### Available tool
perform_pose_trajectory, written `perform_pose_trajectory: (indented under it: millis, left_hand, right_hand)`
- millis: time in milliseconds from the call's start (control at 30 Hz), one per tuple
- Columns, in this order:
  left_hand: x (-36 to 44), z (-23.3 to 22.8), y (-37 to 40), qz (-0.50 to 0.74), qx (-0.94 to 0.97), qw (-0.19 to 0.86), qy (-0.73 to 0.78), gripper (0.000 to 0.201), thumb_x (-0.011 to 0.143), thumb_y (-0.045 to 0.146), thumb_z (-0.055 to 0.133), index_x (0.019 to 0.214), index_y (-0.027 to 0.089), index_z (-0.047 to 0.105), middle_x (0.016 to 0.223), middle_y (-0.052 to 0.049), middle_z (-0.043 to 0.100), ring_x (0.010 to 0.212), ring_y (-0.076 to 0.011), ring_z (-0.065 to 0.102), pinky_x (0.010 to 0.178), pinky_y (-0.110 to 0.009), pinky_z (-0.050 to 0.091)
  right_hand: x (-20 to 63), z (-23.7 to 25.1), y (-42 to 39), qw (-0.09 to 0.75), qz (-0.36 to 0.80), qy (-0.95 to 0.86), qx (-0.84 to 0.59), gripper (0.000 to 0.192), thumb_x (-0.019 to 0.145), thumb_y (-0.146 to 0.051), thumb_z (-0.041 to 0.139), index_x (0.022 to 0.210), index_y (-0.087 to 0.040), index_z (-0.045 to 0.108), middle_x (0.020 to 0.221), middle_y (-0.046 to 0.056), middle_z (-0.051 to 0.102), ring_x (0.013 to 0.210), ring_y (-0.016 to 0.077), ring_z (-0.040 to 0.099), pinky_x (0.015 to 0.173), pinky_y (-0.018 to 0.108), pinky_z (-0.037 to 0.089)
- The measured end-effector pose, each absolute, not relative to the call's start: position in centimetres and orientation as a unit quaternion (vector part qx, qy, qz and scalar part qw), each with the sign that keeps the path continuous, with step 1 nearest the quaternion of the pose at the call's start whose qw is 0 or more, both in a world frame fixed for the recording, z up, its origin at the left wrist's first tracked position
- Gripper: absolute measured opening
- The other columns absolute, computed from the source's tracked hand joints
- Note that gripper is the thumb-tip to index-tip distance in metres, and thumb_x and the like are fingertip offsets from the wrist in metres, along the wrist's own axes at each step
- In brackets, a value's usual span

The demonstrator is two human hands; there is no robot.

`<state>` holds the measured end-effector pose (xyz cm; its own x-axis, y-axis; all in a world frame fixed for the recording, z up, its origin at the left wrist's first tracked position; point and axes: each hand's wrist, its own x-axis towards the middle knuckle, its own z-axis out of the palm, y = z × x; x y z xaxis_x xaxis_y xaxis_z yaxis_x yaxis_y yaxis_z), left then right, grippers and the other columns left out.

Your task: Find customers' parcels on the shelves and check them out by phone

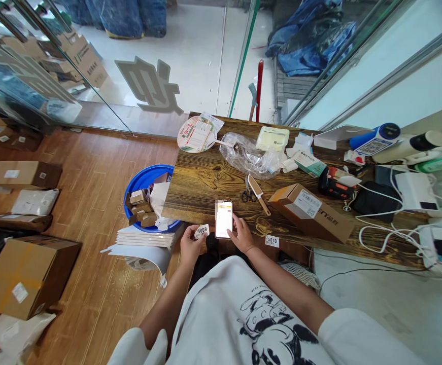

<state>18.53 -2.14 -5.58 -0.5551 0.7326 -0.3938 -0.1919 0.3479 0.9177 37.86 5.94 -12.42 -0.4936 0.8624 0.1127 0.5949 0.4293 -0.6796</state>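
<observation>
Between finger and thumb, my left hand [191, 247] pinches a small white label [201, 231] printed 5009. My right hand [243, 236] is wrapped round the lower right side of a smartphone [224, 223], its thumb over the lit screen. The phone is at the front edge of the dark wooden table [196, 197]. A second label [272, 241], printed 5010, hangs at that edge, right of my right hand. Beyond the phone lie black-handled scissors [248, 192] and a knife [259, 193] with a wooden handle. A cardboard box [311, 212] sits to their right.
A blue bin [130, 188] holding small cartons stands left of the table, beside stacked white sheets [144, 238]. Parcels [26, 274] line the floor at far left. A round fan [190, 142], plastic wrap [239, 157] and white cables [376, 238] lie on the table. Glass panels rise behind.
</observation>
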Motion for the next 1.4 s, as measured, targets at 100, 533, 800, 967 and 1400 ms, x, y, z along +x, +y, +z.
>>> perform_pose_trajectory:
  millis: [100,533,800,967,1400]
  left_hand:
    - [18.6,-5.7,-2.2,0.537,0.198,0.431,0.698,0.029,0.057,0.03,0.075,0.079,0.019,0.06,0.077,-0.001,0.066,0.072,-0.0149,0.062,0.069,-0.026,0.05]
    - [16.5,-8.8,0.3,0.499,0.233,0.313,0.774,0.023,0.069,0.032,0.064,0.089,0.021,0.058,0.088,-0.004,0.065,0.081,-0.0186,0.061,0.078,-0.032,0.047]
    - [15.0,-10.5,5.4,0.453,0.328,0.226,0.798,0.015,0.073,0.027,0.062,0.088,0.023,0.059,0.092,-0.005,0.061,0.09,-0.0224,0.057,0.085,-0.034,0.042]
    - [14.1,-11.4,5.9,0.438,0.384,0.234,0.778,0.018,0.069,0.027,0.066,0.085,0.023,0.06,0.088,-0.003,0.062,0.086,-0.0212,0.058,0.082,-0.032,0.044]
    - [12.7,-11.5,5.8,0.429,0.453,0.291,0.725,0.017,0.067,0.028,0.065,0.082,0.022,0.06,0.08,-0.001,0.064,0.073,-0.0166,0.059,0.07,-0.028,0.045]
  right_hand:
    - [38.0,-12.6,5.8,0.235,0.296,-0.812,-0.446,0.049,0.088,-0.035,0.044,0.136,-0.023,0.043,0.094,0.007,0.049,0.087,0.0235,0.052,0.081,0.041,0.049]
    - [35.4,-13.3,6.2,0.283,0.301,-0.673,-0.613,0.039,0.081,-0.039,0.048,0.109,-0.014,0.057,0.076,0.005,0.058,0.063,0.0199,0.053,0.065,0.036,0.048]
    - [33.6,-13.5,7.1,0.29,0.28,-0.591,-0.699,0.028,0.074,-0.044,0.055,0.086,-0.019,0.058,0.065,0.0,0.056,0.062,0.0206,0.053,0.059,0.032,0.04]
    - [33.6,-13.1,6.8,0.293,0.281,-0.588,-0.699,0.03,0.072,-0.045,0.057,0.088,-0.02,0.058,0.066,0.0,0.055,0.063,0.0203,0.052,0.06,0.032,0.039]
    - [34.3,-12.7,6.6,0.278,0.288,-0.624,-0.671,0.031,0.08,-0.041,0.049,0.095,-0.016,0.06,0.069,0.001,0.057,0.06,0.0181,0.051,0.061,0.032,0.042]
